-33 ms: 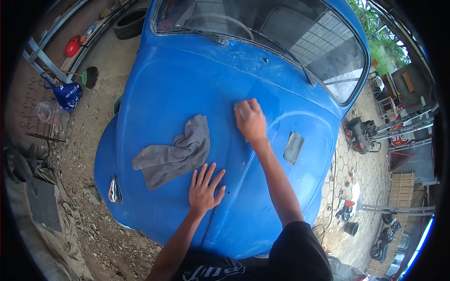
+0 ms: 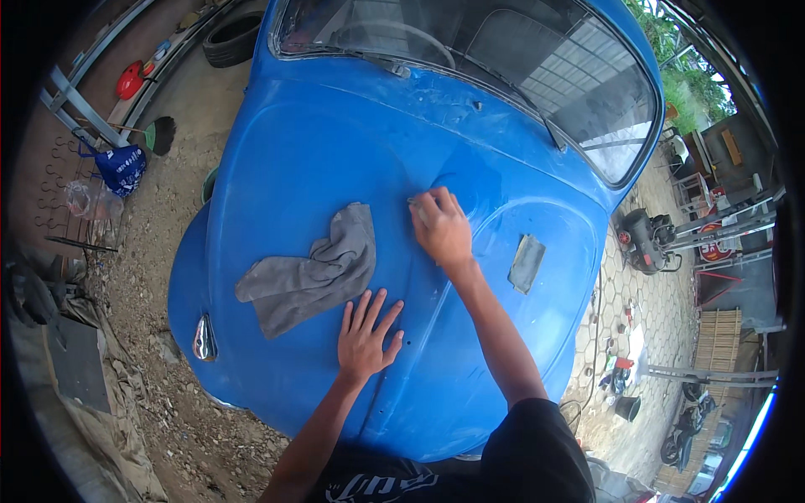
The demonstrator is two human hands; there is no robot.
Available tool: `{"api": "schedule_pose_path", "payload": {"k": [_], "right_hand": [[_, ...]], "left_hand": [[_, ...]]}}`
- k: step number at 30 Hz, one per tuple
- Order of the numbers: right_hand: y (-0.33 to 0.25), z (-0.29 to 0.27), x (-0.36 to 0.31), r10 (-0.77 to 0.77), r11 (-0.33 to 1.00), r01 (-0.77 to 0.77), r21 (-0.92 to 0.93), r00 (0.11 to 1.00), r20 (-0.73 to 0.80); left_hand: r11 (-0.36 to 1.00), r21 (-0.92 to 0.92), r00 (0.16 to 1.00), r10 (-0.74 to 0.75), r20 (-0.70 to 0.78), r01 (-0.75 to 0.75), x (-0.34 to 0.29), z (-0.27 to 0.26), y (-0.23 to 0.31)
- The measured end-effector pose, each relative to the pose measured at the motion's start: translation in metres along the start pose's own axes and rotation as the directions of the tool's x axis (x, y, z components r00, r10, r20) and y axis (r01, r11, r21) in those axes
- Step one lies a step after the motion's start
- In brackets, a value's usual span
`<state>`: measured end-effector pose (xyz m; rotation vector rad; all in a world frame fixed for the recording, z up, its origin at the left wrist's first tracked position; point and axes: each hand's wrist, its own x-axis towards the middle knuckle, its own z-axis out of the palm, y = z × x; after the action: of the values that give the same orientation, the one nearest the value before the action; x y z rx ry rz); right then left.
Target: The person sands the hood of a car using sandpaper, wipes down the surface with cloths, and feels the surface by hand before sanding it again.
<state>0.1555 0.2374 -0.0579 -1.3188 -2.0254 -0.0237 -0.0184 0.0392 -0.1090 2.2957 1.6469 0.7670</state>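
Note:
A blue car's front hood (image 2: 319, 159), dull with pale streaks, fills the middle of the view. My left hand (image 2: 366, 339) lies flat on it, fingers spread, just below a crumpled grey cloth (image 2: 323, 268). Near the hood's centre ridge, my right hand (image 2: 440, 225) is closed and pressed down, its fingers bent over something. Only a small greyish edge shows at the fingertips; the rest is hidden under the hand. To the right of that forearm, a worn grey rectangular sheet (image 2: 527, 264), like sandpaper, rests on the hood. A darker blue patch (image 2: 470, 180) shows just beyond my right hand.
Beyond the hood rise the windshield (image 2: 470, 59) and its wipers. A chrome-topped lamp (image 2: 205, 339) sits on the left fender. On the left are a tire (image 2: 231, 42), a blue bag (image 2: 122, 170) and gravel; on the right, a black compressor-like machine (image 2: 647, 239) on paving.
My right hand has shifted slightly toward me and to the left over the hood. My left hand, the cloth and the grey sheet stay in place.

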Motion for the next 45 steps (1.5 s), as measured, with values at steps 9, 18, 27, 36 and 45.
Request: {"api": "schedule_pose_path", "payload": {"k": [9,18,27,36,45], "right_hand": [[0.084,-0.001,0.085,0.236,0.912,-0.292,-0.287,0.948,-0.215],[0.066,-0.001,0.083,-0.073,0.978,0.071,-0.195,0.997,-0.001],[0.002,-0.001,0.011,-0.146,0.988,0.151,-0.024,0.981,0.131],[0.008,-0.106,-0.155,0.364,0.907,-0.403,-0.118,0.895,-0.258],[0.041,-0.125,-0.129,0.635,0.689,-0.694,-0.208,0.716,-0.288]], "left_hand": [[0.996,-0.082,0.999,0.039,-0.009,-0.04,0.009,0.018,0.012],[0.999,-0.042,0.999,0.035,-0.011,-0.035,0.005,0.008,0.006],[0.998,-0.049,0.999,0.039,-0.031,-0.04,0.001,0.007,0.002],[0.998,-0.01,0.994,0.068,-0.083,-0.07,0.013,0.005,-0.001],[0.953,-0.234,0.963,0.136,-0.232,-0.191,0.157,0.01,0.021]]}}
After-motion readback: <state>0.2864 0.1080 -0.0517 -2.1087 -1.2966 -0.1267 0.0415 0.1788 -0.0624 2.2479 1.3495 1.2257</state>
